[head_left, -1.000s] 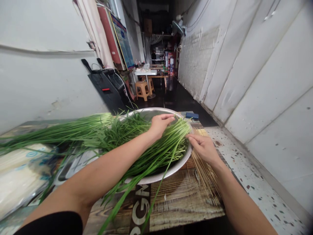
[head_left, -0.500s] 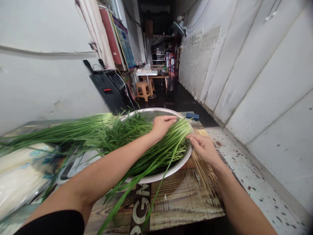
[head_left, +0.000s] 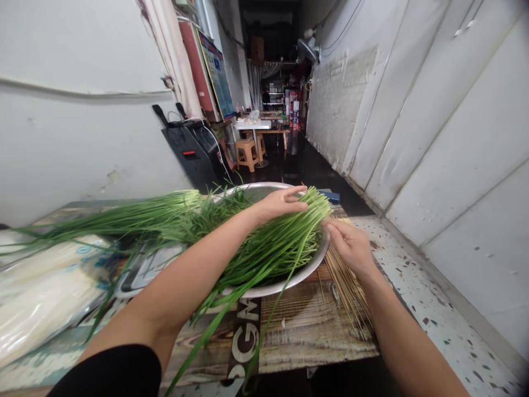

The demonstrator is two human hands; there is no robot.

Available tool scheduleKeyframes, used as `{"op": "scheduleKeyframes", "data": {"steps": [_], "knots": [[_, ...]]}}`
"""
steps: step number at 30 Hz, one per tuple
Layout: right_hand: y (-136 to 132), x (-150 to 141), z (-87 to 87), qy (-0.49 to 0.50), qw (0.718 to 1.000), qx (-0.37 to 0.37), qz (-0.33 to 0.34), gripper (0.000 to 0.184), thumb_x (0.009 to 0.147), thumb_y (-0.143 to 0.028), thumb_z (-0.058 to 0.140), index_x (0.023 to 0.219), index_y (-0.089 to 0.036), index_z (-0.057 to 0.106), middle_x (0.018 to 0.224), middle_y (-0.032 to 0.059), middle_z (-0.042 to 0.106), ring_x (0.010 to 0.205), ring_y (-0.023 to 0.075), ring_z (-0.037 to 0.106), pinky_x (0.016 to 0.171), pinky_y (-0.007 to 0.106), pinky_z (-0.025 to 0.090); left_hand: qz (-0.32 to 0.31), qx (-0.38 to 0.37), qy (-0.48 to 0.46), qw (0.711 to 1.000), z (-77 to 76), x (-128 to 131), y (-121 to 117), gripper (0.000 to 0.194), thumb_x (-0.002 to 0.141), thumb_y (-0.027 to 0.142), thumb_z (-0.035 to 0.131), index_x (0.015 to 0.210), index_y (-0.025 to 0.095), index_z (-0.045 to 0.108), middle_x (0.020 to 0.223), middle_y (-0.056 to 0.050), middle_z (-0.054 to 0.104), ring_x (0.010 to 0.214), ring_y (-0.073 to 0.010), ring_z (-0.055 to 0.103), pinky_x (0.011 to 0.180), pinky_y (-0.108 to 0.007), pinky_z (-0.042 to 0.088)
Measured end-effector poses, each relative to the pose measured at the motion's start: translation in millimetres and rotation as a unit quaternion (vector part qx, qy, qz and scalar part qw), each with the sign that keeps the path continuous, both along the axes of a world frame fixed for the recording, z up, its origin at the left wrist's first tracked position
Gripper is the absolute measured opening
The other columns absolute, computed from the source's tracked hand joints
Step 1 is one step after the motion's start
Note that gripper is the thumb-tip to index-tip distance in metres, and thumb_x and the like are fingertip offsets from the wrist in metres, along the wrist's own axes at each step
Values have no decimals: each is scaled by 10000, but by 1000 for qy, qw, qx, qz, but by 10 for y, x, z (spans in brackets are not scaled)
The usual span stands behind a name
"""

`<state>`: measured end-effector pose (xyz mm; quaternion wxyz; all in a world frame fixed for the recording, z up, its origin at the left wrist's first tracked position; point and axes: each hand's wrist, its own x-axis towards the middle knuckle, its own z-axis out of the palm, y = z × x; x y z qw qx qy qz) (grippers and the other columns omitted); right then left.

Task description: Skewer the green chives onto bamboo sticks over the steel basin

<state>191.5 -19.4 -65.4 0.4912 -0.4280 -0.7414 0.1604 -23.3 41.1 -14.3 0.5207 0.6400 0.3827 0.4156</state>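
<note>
Chives lie gathered in the bowl near the far edge of the counter, left hand spread over them, right hand pressed together, hold unclear; another bunch is outside.

Covered, cropped, too small

The left forearm covers part of the greens, which bury the left rim of the basin mid-frame. What the right hand pinches is unclear. The left edge crops a plastic packet; the bottom edge, a black sleeve. Goods at upper centre are too small to identify.
</note>
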Motion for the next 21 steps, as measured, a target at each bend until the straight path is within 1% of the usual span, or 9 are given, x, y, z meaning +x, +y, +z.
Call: {"op": "scheduleKeyframes", "data": {"steps": [3, 6, 8, 10, 12, 15, 16, 19, 21], "knots": [[1, -10, 147, 40, 997, 42, -57, 288, 873, -348, 454, 955, -202, 689, 934, 50, 716, 835, 191, 659, 776, 307, 507, -86, -72, -5, 994, 113, 5, -146, 635, 465, 357, 839, 1050, 171, 676, 914, -118, 703, 857, -266, 654, 800, -396, 487], [83, -64, 329, 54, 993, 51, -89, 319, 869, -371, 444, 949, -181, 688, 813, 44, 710, 693, 168, 640, 672, 284, 500, -183, -166, -2, 969, 126, 32, -263, 581, 453, 444, 829, 936, 150, 694, 874, -142, 707, 809, -271, 659, 769, -402, 495], [180, -121, 431, 55, 993, 58, -84, 313, 858, -365, 453, 921, -172, 692, 784, 42, 700, 677, 160, 627, 658, 273, 486, -206, -197, -22, 958, 86, 47, -310, 540, 476, 479, 810, 884, 146, 689, 874, -154, 706, 813, -268, 661, 770, -404, 495], [287, -169, 496, 70, 993, 53, -75, 312, 851, -354, 449, 902, -164, 691, 778, 44, 693, 676, 157, 620, 639, 266, 472, -203, -207, -32, 956, 39, 23, -341, 480, 505, 467, 800, 841, 144, 683, 856, -153, 706, 792, -254, 665, 765, -402, 497], [378, -186, 524, 92, 992, 40, -80, 308, 843, -344, 448, 886, -153, 686, 754, 43, 682, 664, 152, 610, 606, 257, 455, -193, -217, -3, 957, 12, -71, -369, 405, 517, 410, 804, 797, 143, 686, 792, -141, 705, 730, -236, 664, 730, -394, 506], [440, -160, 517, 139, 984, 23, -108, 289, 830, -326, 459, 858, -143, 680, 616, 16, 626, 556, 130, 563, 528, 237, 413, -161, -239, 99, 952, 59, -340, -409, 336, 479, 282, 819, 766, 153, 701, 685, -103, 693, 635, -219, 643, 633, -365, 510], [440, -150, 508, 154, 982, 16, -110, 280, 826, -324, 465, 851, -143, 678, 561, 0, 592, 507, 119, 533, 499, 231, 393, -130, -236, 130, 954, 106, -448, -415, 326, 462, 245, 820, 755, 159, 705, 651, -85, 685, 593, -206, 627, 595, -345, 502], [411, -171, 484, 180, 980, 4, -87, 266, 832, -339, 478, 858, -149, 662, 476, -34, 507, 419, 95, 449, 443, 219, 340, 0, -184, 217, 959, 345, -751, -378, 242, 453, 174, 803, 677, 153, 712, 554, -56, 638, 484, -166, 556, 527, -297, 459], [411, -233, 489, 186, 980, 12, -72, 278, 850, -364, 466, 871, -153, 645, 473, -38, 492, 409, 91, 435, 433, 218, 331, 120, -124, 244, 954, 548, -899, -310, 217, 436, 114, 790, 636, 138, 709, 535, -47, 612, 558, -197, 589, 579, -294, 464]]}}
